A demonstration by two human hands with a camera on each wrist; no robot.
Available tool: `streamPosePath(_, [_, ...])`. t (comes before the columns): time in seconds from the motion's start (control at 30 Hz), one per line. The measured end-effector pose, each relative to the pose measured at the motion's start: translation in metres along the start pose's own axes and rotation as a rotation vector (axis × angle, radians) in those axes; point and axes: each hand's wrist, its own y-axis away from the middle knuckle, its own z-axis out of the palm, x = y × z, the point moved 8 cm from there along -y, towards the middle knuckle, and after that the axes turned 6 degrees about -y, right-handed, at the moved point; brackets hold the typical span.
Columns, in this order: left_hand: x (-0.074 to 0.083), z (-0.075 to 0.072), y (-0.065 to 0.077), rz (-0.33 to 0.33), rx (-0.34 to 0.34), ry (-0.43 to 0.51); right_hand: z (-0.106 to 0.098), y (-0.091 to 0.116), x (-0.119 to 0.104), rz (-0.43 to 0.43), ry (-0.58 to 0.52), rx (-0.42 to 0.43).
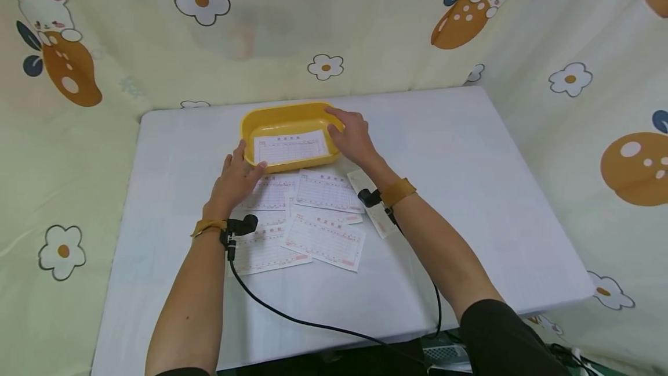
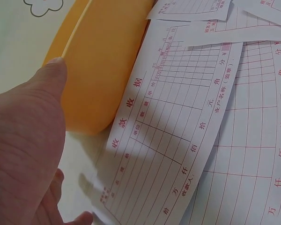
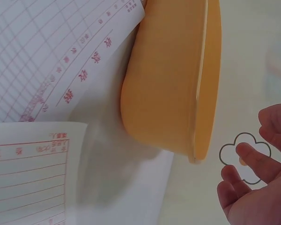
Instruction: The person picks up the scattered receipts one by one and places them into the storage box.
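A yellow plastic tray sits at the back of the table, with a printed receipt slip inside. At its front left corner is my left hand; the left wrist view shows the thumb touching the rim, the other fingers spread lower and apart from the wall. My right hand is at the tray's right end. In the right wrist view its fingers are spread beside the rim, holding nothing visible. Several receipt slips overlap in front of the tray, printed in red.
A yellowish slip lies partly under my right wrist. Black cables run from both wrist cameras across the table's front edge. A patterned curtain surrounds the white table. A grey device shows below the front edge.
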Motion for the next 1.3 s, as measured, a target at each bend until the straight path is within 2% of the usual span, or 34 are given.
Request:
streamPosePath(0.3, [-0.001, 0.002, -0.002, -0.014, -0.012, -0.004, -0.006, 0.019, 0.015, 0.074, -0.071, -0.003])
streamPosePath(0.47, [-0.001, 0.001, 0.0, -0.021, -0.014, 0.0, -0.007, 0.025, 0.019, 0.027, -0.07, 0.012])
streamPosePath(0.97, [0.002, 0.002, 0.002, -0.005, -0.019, 0.002, -0.024, 0.056, 0.033, -0.018, -0.073, 0.072])
streamPosePath(1.3, [-0.001, 0.003, 0.0, -0.005, -0.023, -0.002, -0.029, 0.081, 0.051, 0.027, -0.078, 0.083])
